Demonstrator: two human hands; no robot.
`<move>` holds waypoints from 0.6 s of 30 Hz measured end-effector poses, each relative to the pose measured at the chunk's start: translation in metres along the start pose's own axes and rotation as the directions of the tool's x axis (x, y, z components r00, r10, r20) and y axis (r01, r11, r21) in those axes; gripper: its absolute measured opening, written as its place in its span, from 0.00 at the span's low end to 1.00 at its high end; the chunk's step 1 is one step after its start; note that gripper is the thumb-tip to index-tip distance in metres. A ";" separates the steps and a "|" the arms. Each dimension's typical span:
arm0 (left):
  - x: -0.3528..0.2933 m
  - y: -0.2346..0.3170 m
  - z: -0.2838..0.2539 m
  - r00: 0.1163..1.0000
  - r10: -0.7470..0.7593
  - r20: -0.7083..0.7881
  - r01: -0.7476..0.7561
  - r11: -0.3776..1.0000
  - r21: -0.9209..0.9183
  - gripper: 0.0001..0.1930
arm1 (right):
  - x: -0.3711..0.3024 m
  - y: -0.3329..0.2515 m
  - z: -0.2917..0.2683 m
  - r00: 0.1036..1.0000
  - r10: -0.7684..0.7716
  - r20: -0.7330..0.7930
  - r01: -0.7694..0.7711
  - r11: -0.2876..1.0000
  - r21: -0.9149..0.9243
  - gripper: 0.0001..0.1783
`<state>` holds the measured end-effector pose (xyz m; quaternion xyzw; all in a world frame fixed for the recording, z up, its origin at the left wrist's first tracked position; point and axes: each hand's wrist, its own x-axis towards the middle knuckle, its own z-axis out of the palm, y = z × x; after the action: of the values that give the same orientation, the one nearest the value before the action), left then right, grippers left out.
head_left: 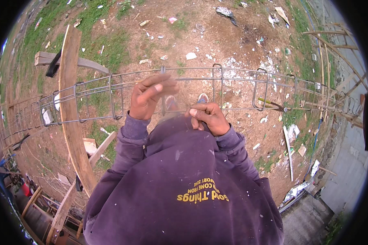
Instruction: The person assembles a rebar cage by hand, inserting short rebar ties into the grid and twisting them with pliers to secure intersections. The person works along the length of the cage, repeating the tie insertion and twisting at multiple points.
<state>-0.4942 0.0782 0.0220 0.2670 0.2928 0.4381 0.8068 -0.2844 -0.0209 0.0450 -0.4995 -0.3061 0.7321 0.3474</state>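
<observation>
Head view: a steel rebar cage point(222, 90) crosses the middle of the frame, its long axis running from the left side to the right side. Its lengthwise bars bow in a shallow arch, highest near the centre and dropping toward both ends, while the rectangular stirrups point(254, 92) stand crosswise to that axis.

Left of centre, the left hand point(148, 97) is partly open, its fingers blurred and pointing toward the right of the frame, over the bars; whether it grips or touches anything, I cannot tell. Just right of centre, the right hand point(208, 118) is mostly closed beside the lower bar, fingers curled and thumb pressed against the forefinger; I cannot tell whether something thin is pinched there.

At the left of the frame, a long wooden plank point(72, 118) runs from upper left down toward lower centre, across the cage's line. At the right, a tool with a yellow-green handle point(265, 101) lies near the lower bar, its handle end pointing left. Purple sweatshirt cloth point(180, 163) fills the lower centre.
</observation>
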 end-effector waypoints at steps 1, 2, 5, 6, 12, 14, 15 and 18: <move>0.000 -0.003 0.000 1.000 0.008 0.029 -0.005 0.996 -0.087 0.15 | 0.001 0.002 0.001 1.000 -0.012 -0.005 0.012 1.000 0.011 0.15; 0.000 -0.006 0.000 1.000 0.020 0.007 -0.020 0.999 -0.031 0.15 | 0.002 0.005 0.001 1.000 -0.015 -0.021 0.016 1.000 0.020 0.15; 0.000 -0.019 -0.002 0.999 0.051 -0.020 -0.049 0.994 0.099 0.17 | 0.004 0.013 0.003 0.998 -0.025 -0.054 0.026 0.999 0.018 0.15; 0.000 -0.023 -0.004 0.999 0.039 -0.038 -0.035 0.994 0.106 0.17 | 0.004 0.015 0.003 0.998 -0.031 -0.048 0.032 0.999 0.014 0.15; 0.006 -0.043 -0.009 0.989 0.028 -0.146 -0.024 0.999 0.025 0.15 | -0.001 0.014 0.004 1.000 0.015 0.005 -0.015 1.000 -0.009 0.14; 0.009 -0.046 -0.004 0.989 -0.023 -0.143 0.009 0.995 -0.098 0.14 | -0.004 0.011 0.003 1.000 -0.015 -0.012 0.015 1.000 -0.024 0.13; 0.011 -0.047 -0.001 0.990 -0.074 -0.118 0.049 0.979 -0.200 0.13 | -0.005 0.010 0.002 0.999 -0.026 -0.024 0.025 0.999 -0.035 0.13; 0.014 -0.041 0.008 0.997 -0.071 0.020 0.074 0.965 -0.253 0.11 | -0.012 0.008 -0.007 0.994 -0.052 -0.100 0.048 0.998 -0.037 0.12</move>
<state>-0.4599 0.0692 -0.0039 0.1531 0.2395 0.4407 0.8514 -0.2761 -0.0346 0.0429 -0.5338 -0.3131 0.6918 0.3719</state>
